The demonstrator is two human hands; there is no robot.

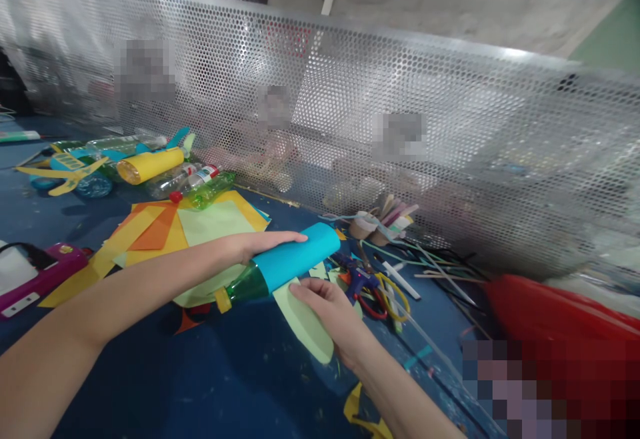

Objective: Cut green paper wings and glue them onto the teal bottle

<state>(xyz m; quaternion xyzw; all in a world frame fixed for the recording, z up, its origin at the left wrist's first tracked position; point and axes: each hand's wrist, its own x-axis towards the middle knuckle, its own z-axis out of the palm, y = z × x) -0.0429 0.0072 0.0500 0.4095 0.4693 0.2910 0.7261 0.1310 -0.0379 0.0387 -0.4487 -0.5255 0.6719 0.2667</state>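
Observation:
A green plastic bottle (249, 283) with a yellow cap lies tilted over the blue table, its body wrapped in bright blue paper (300, 257). My left hand (267, 241) lies along the top of the wrap, closed round it from behind, most fingers hidden. Against the wrap's lower edge is a pale green paper piece with a rounded end (306, 325). My right hand (327, 305) pinches that piece near the bottle, thumb on top.
Coloured paper sheets (215, 222) and decorated bottles (150, 165) lie at the left, near a purple power strip (45, 275). Scissors (395, 297), a glue gun (361, 281) and cups of sticks (364, 224) are at the right. A perforated metal screen (320, 92) stands behind.

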